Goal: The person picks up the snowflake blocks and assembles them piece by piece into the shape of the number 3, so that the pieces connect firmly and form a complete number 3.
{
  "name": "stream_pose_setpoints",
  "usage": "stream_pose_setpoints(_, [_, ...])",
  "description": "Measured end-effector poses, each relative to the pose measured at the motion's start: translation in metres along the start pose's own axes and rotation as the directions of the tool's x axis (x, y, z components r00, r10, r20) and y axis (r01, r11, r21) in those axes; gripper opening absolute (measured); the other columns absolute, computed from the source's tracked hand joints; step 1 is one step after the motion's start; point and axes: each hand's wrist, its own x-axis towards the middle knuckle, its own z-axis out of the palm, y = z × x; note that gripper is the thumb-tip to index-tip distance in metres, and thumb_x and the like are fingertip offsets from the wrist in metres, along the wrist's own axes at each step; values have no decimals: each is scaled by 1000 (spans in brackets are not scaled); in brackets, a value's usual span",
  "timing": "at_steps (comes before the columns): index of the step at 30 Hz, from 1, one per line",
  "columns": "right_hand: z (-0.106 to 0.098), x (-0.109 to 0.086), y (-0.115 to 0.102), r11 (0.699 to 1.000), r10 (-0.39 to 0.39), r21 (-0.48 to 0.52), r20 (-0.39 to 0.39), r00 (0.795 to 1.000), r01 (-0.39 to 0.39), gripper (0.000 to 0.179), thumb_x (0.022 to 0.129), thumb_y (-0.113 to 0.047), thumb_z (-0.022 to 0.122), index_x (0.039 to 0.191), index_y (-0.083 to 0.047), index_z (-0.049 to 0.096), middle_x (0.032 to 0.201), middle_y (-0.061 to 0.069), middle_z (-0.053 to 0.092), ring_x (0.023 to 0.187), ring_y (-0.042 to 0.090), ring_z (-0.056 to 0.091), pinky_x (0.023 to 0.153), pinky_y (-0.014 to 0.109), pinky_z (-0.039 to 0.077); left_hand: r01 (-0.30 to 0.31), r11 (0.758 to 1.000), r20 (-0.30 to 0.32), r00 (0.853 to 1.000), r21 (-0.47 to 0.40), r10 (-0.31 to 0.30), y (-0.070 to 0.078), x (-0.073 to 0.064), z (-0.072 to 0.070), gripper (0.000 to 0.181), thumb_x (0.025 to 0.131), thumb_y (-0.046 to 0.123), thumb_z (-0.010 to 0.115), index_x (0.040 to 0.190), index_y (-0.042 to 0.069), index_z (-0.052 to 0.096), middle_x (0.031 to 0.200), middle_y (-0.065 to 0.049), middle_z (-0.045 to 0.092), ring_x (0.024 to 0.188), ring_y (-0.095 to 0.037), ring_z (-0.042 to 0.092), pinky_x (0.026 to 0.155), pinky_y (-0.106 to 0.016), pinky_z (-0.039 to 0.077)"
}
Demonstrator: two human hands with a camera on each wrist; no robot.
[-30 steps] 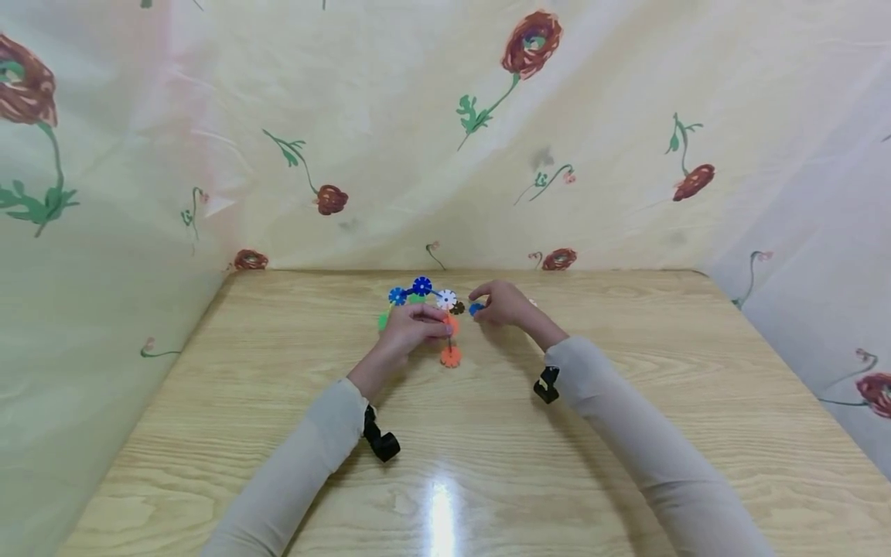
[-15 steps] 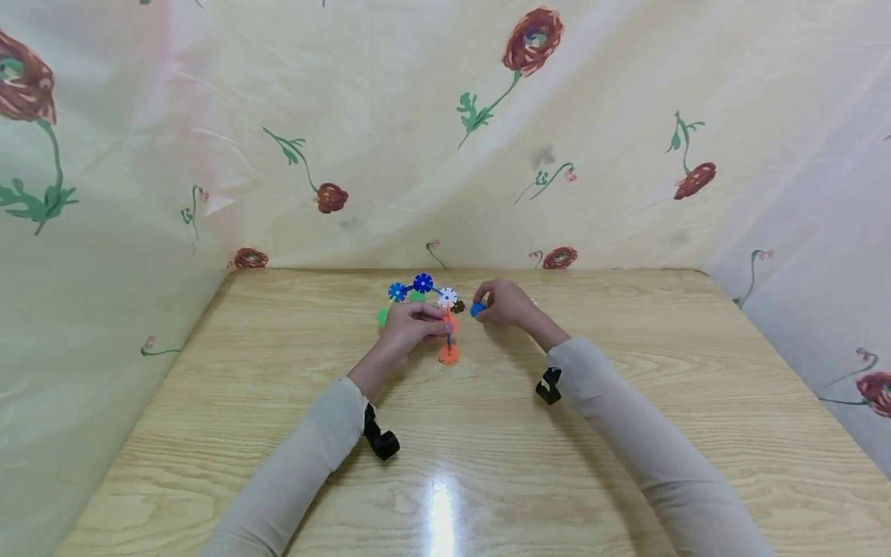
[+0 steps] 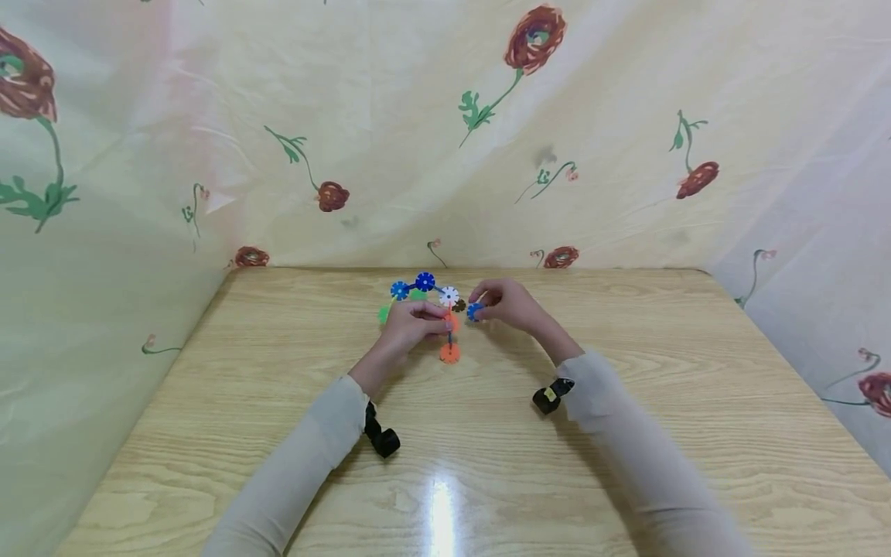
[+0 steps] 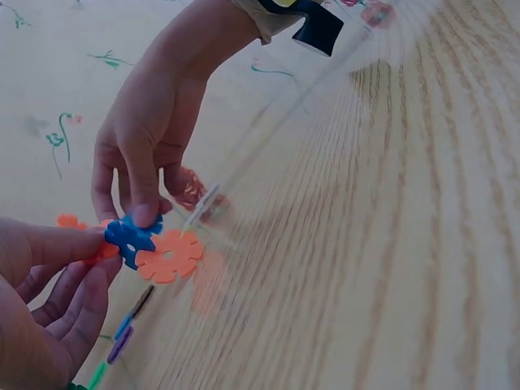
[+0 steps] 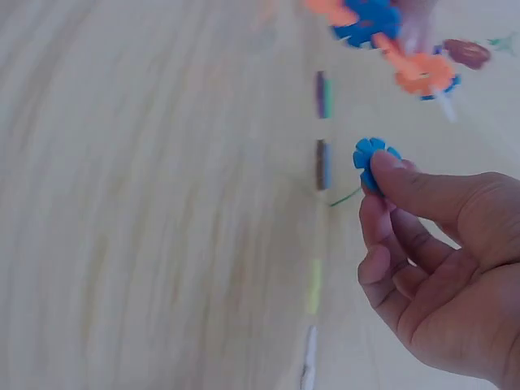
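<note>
My left hand (image 3: pixel 411 323) pinches a chain of linked, notched plastic discs between thumb and fingers, behind the table's middle. The chain shows a dark blue disc (image 3: pixel 425 281), a white disc (image 3: pixel 448 295) and an orange disc (image 3: pixel 450 353) at its near end. In the left wrist view, the thumb lies against a blue disc (image 4: pixel 128 237) joined to an orange one (image 4: pixel 169 257). Just to the right, my right hand (image 3: pixel 511 303) pinches a single blue disc (image 5: pixel 370 156) by its edge, apart from the chain in the right wrist view.
Loose discs lie on the wooden table (image 3: pixel 445 433) beyond the hands, among them a brown disc (image 3: pixel 459 305). Purple (image 5: pixel 321 94), yellow (image 5: pixel 314 286) and white (image 5: pixel 309 357) pieces also show edge-on. A flower-printed cloth (image 3: pixel 390 131) stands behind the table.
My right wrist has turned a little, and the loose blue disc now shows more of its face, slightly nearer the chain. My left hand keeps its grip almost in place.
</note>
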Motion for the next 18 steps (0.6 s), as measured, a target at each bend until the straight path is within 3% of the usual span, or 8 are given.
stream_pose_setpoints(6, [-4,-10,-5,993,-11,117,-49,999,17,16,90,-6,77,105,-1,74,92,9,71,79,16,61,67,31,53,5,1000,20,1000,14,-5,3,5,3,19,85,2,81,103,2,76,97,-6,76,80,-13,74,85,-37,62])
stream_pose_setpoints(12, [-4,-14,-7,984,-3,179,-85,996,18,11,91,-6,76,101,-1,73,94,12,70,84,21,63,77,45,57,27,999,21,999,27,-28,7,9,4,16,85,1,81,100,4,76,96,-6,76,79,-13,73,86,-39,62])
stream_pose_setpoints(18, [-5,-15,-5,987,-17,158,-121,993,36,8,90,-2,76,98,1,74,95,14,71,87,21,64,75,33,58,5,999,57,998,48,-8,8,15,7,15,87,2,79,101,2,75,99,-9,76,80,-15,74,87,-39,62])
